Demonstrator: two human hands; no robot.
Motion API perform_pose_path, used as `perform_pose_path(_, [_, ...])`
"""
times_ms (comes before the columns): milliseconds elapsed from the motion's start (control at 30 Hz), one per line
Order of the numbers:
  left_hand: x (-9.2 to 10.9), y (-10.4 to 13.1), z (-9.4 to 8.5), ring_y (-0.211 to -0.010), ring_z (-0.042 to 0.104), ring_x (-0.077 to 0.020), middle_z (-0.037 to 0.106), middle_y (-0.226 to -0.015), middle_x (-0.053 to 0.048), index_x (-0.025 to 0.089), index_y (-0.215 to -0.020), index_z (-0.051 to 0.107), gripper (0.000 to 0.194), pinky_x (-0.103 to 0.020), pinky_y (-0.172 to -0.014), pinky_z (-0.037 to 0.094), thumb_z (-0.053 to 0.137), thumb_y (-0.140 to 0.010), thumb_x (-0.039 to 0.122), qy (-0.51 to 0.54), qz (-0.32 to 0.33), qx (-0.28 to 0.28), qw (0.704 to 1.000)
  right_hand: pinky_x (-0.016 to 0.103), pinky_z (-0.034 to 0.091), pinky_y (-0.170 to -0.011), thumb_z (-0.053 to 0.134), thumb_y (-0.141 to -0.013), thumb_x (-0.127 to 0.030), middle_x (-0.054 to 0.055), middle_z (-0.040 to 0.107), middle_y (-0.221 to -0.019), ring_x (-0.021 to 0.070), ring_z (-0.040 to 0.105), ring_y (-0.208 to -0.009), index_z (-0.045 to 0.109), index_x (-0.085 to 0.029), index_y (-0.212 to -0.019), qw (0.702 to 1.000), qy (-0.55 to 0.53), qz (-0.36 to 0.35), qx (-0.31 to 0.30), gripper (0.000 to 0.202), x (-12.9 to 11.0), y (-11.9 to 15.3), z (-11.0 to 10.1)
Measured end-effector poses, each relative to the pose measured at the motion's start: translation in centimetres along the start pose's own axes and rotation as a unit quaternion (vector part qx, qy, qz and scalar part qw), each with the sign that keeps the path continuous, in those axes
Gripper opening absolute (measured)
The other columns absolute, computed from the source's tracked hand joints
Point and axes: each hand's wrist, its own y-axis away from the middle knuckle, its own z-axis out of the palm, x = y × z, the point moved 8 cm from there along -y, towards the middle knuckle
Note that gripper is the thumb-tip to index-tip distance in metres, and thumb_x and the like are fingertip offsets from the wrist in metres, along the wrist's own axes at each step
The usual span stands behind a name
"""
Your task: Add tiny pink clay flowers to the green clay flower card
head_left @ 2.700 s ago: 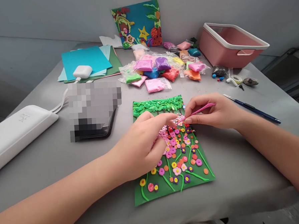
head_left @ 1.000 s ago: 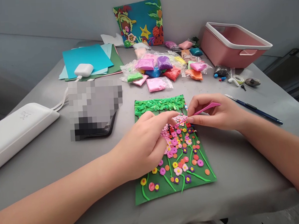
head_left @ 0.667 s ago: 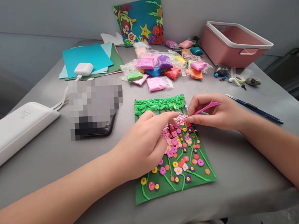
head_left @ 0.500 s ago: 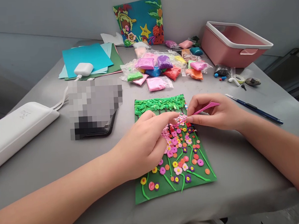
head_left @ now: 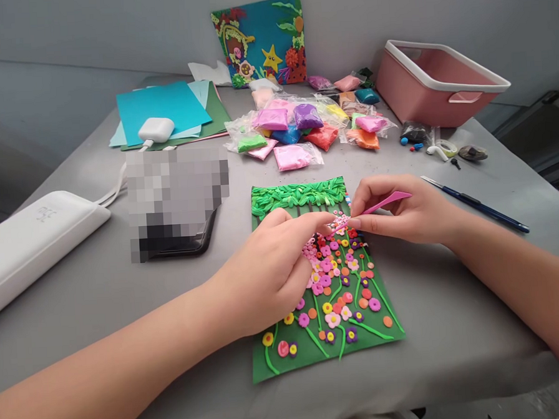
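On the table (head_left: 454,325), the flower card (head_left: 332,299) is lying lengthwise away from the person, partly hidden by the left hand (head_left: 276,269), whose grip I cannot tell. The right hand (head_left: 410,218) is pinching a pink tool (head_left: 385,202), which is slanting away rightward, its tip unclear.
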Motion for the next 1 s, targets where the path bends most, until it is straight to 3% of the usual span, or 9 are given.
perform_pose_path(267, [0.0, 0.1, 0.0, -0.099, 0.052, -0.0241, 0.07, -0.121, -0.006, 0.016, -0.142, 0.054, 0.052, -0.037, -0.089, 0.047, 0.039, -0.093, 0.007, 0.008, 0.007, 0.008, 1.0, 0.024, 0.046, -0.058, 0.083, -0.08, -0.03, -0.001, 0.068, -0.073, 0.0116, 0.059, -0.066, 0.068, -0.018, -0.077, 0.999, 0.014, -0.028, 0.011, 0.019, -0.5, 0.1, -0.4])
perform_pose_path(433, [0.1, 0.1, 0.0, -0.094, 0.05, -0.0248, 0.072, -0.109, -0.006, 0.015, -0.144, 0.054, 0.053, -0.037, -0.084, 0.047, 0.039, -0.094, 0.008, 0.011, 0.004, 0.002, 1.0, 0.023, 0.047, -0.059, 0.081, -0.081, -0.029, -0.001, 0.068, -0.074, 0.0111, 0.059, -0.067, 0.068, -0.018, -0.077, 0.999, 0.022, -0.024, 0.004, 0.018, -0.3, 0.0, -0.2])
perform_pose_path(767, [0.1, 0.2, 0.1, -0.096, 0.052, -0.024, 0.073, -0.118, -0.005, 0.017, -0.14, 0.056, 0.051, -0.037, -0.087, 0.047, 0.038, -0.094, 0.006, 0.007, 0.017, 0.012, 1.0, 0.022, 0.045, -0.056, 0.082, -0.081, -0.026, -0.002, 0.066, -0.071, 0.01, 0.057, -0.063, 0.066, -0.018, -0.075, 0.998, 0.034, -0.041, 0.016, 0.019, -0.4, 0.0, -0.6])
perform_pose_path(867, [0.4, 0.3, -0.3, -0.097, 0.054, -0.0231, 0.073, -0.118, -0.005, 0.017, -0.137, 0.058, 0.048, -0.036, -0.087, 0.048, 0.039, -0.094, 0.005, 0.019, 0.029, 0.043, 0.998, 0.023, 0.048, -0.057, 0.081, -0.084, -0.03, 0.0, 0.069, -0.071, 0.0111, 0.061, -0.064, 0.068, -0.018, -0.077, 0.998, 0.004, -0.048, 0.028, 0.019, -0.6, 0.1, -0.9])
perform_pose_path(1000, [0.0, 0.5, -2.0, -0.104, 0.06, -0.0214, 0.073, -0.118, -0.006, 0.017, -0.128, 0.061, 0.04, -0.035, -0.093, 0.049, 0.042, -0.096, 0.004, 0.072, 0.023, 0.135, 0.988, 0.026, 0.056, -0.059, 0.053, -0.104, -0.05, 0.006, 0.08, -0.091, 0.0175, 0.077, -0.079, 0.069, -0.021, -0.102, 0.985, -0.152, -0.062, 0.046, 0.033, -1.1, 0.5, -0.9])
